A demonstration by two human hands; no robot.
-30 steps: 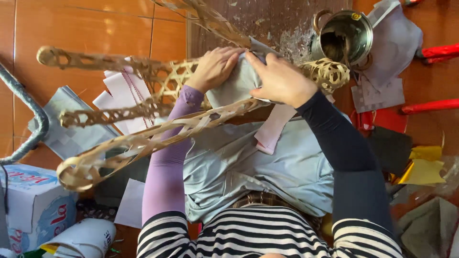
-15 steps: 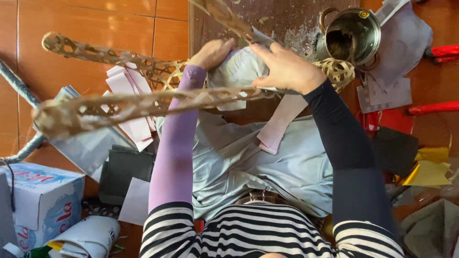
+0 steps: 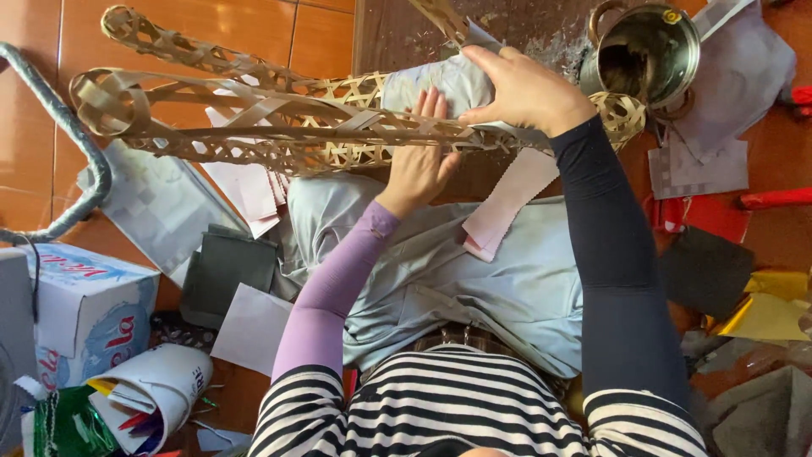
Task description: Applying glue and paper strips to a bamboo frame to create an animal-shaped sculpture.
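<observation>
Bamboo lattice work, woven in open strips and ending in curled loops at its far-left end, is held across the lap above a brown floor. The right hand is laid over the top of the frame where a pale grey paper sheet is wrapped on it, the fingers curled and pressing paper against weave. The left hand is set just below, fingers spread flat and upright against the lattice and the paper's lower edge; nothing is pinched by it.

Risk is judged to lie mostly in the thin strips: if the frame is squeezed too hard under the right hand's grip, a strip could be cracked or sprung out of the weave. The long unsupported end (reaching toward the left edge of the floor, near a curved grey tube) could be knocked against that tube if the frame is swung.

Paper could be torn or creased if it is pulled while pressed. A pink paper strip hangs loose over the lap and could slide off onto the floor.

A steel pot stands at the top right, close to a small woven ring; whether they touch cannot be told, and a tug on the frame might tip it.
</observation>
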